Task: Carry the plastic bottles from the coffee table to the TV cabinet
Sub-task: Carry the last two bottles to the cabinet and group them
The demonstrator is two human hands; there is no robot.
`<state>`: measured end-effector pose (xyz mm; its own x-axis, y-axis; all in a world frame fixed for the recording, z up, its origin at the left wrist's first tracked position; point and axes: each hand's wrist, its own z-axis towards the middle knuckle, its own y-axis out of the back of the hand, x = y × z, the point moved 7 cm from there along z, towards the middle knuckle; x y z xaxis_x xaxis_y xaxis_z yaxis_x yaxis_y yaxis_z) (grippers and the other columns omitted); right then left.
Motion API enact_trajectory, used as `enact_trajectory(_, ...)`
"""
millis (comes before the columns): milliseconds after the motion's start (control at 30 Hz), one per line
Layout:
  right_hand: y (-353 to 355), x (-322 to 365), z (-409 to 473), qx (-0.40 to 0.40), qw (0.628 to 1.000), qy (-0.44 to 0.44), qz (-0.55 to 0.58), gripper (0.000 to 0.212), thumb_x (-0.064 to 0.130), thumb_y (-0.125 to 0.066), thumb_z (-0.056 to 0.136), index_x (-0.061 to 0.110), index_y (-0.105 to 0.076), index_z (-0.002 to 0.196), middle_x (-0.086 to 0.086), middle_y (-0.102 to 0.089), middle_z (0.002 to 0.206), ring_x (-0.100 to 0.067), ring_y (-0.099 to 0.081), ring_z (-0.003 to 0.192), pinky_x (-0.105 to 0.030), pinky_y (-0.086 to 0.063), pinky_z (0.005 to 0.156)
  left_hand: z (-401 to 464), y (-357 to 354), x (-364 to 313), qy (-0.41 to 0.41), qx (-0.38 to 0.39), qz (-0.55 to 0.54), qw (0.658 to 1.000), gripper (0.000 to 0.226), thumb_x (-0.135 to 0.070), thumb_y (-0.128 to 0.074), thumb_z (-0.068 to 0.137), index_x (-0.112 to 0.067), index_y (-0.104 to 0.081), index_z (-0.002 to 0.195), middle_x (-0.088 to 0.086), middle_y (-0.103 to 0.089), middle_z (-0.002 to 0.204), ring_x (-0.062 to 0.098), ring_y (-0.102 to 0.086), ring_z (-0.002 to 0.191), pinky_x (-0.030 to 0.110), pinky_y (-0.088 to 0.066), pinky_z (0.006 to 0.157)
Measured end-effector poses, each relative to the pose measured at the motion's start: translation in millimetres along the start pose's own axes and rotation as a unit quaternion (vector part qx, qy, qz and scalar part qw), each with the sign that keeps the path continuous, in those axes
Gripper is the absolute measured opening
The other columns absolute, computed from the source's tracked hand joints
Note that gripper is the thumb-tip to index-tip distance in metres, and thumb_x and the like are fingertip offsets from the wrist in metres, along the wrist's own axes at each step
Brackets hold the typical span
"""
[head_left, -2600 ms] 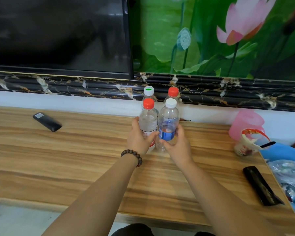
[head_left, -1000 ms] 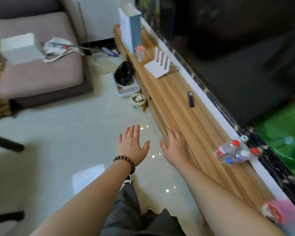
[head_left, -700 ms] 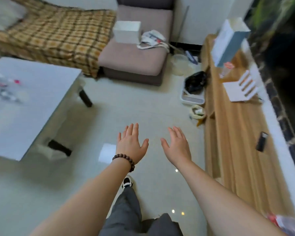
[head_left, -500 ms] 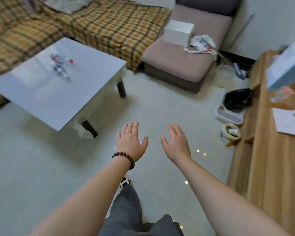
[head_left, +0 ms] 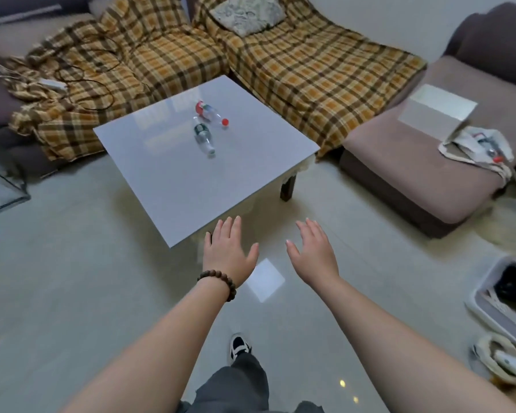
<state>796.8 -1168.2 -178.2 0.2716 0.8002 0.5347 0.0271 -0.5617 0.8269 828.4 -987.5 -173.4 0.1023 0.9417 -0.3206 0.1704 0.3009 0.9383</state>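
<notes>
Two clear plastic bottles lie on their sides on the white coffee table (head_left: 167, 180). One bottle (head_left: 209, 113) has a red label and a red cap. The other bottle (head_left: 203, 138) has a green label and a white cap. My left hand (head_left: 227, 251), with a bead bracelet at the wrist, is held out flat with fingers spread at the table's near corner. My right hand (head_left: 312, 251) is also open and empty, over the floor to the right of that corner. Both hands are well short of the bottles. The TV cabinet is out of view.
A sofa under a yellow plaid blanket (head_left: 310, 64) wraps behind the table. A brown ottoman (head_left: 423, 162) with a white box and a bag stands at the right. A white tray (head_left: 501, 305) and a small bowl sit on the floor at the far right. Light tiled floor (head_left: 72, 278) lies between me and the table.
I have turned away from the TV cabinet, where I left bottles standing, and the coffee table has come into view and drawn nearer. Both hands stay open and empty.
</notes>
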Motion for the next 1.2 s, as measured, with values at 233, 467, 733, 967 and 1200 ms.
enact_trajectory(233, -0.5, 60.3, 113.7, 0.02, 0.999, 0.039, -0.008, 0.057, 0.036, -0.043, 0.096, 0.015, -0.029, 0.147, -0.004, -0.019, 0.159, -0.017, -0.009, 0.148, -0.032, -0.01, 0.12, 108.4, 39.5, 36.9, 0.047, -0.019, -0.013, 0.999, 0.071, -0.05, -0.038, 0.093, -0.018, -0.014, 0.152, 0.002, -0.017, 0.16, 0.02, -0.01, 0.148, 0.043, -0.01, 0.12)
enact_trajectory(467, -5.6, 84.0, 225.3, 0.058, 0.996, 0.066, -0.007, 0.055, 0.034, -0.044, 0.097, 0.014, -0.03, 0.147, -0.005, -0.019, 0.159, -0.018, -0.009, 0.148, -0.035, -0.012, 0.12, 205.0, 38.9, 50.7, 0.094, -0.013, -0.013, 0.995, 0.071, -0.049, -0.037, 0.094, -0.018, -0.011, 0.152, 0.002, -0.015, 0.16, 0.02, -0.008, 0.148, 0.042, -0.009, 0.12)
enact_trajectory(733, -1.1, 86.7, 390.4, 0.127, 0.982, 0.134, -0.03, 0.055, 0.031, -0.044, 0.097, 0.014, -0.029, 0.147, -0.006, -0.02, 0.159, -0.019, -0.011, 0.148, -0.033, -0.012, 0.119, 332.3, 26.7, 52.5, 0.195, -0.017, -0.012, 0.981, 0.072, -0.05, -0.037, 0.094, -0.016, -0.012, 0.152, 0.003, -0.015, 0.16, 0.02, -0.009, 0.148, 0.042, -0.01, 0.12)
enact_trajectory(967, 8.3, 101.0, 516.4, 0.174, 0.968, 0.172, -0.051, 0.054, 0.028, -0.044, 0.096, 0.016, -0.029, 0.146, -0.003, -0.021, 0.158, -0.018, -0.012, 0.148, -0.033, -0.014, 0.119, 415.8, 32.8, 51.6, 0.278, -0.028, -0.038, 0.959, 0.072, -0.047, -0.04, 0.093, -0.015, -0.014, 0.152, 0.004, -0.018, 0.159, 0.02, -0.011, 0.148, 0.042, -0.012, 0.119)
enact_trajectory(1200, -33.4, 137.9, 601.3, 0.219, 0.957, 0.183, -0.059, 0.054, 0.026, -0.046, 0.096, 0.015, -0.03, 0.146, -0.004, -0.021, 0.158, -0.019, -0.013, 0.147, -0.034, -0.016, 0.119, 486.3, 31.0, 98.1, 0.308, -0.022, -0.056, 0.949, 0.071, -0.046, -0.041, 0.093, -0.015, -0.015, 0.152, 0.004, -0.018, 0.159, 0.02, -0.011, 0.148, 0.041, -0.011, 0.12)
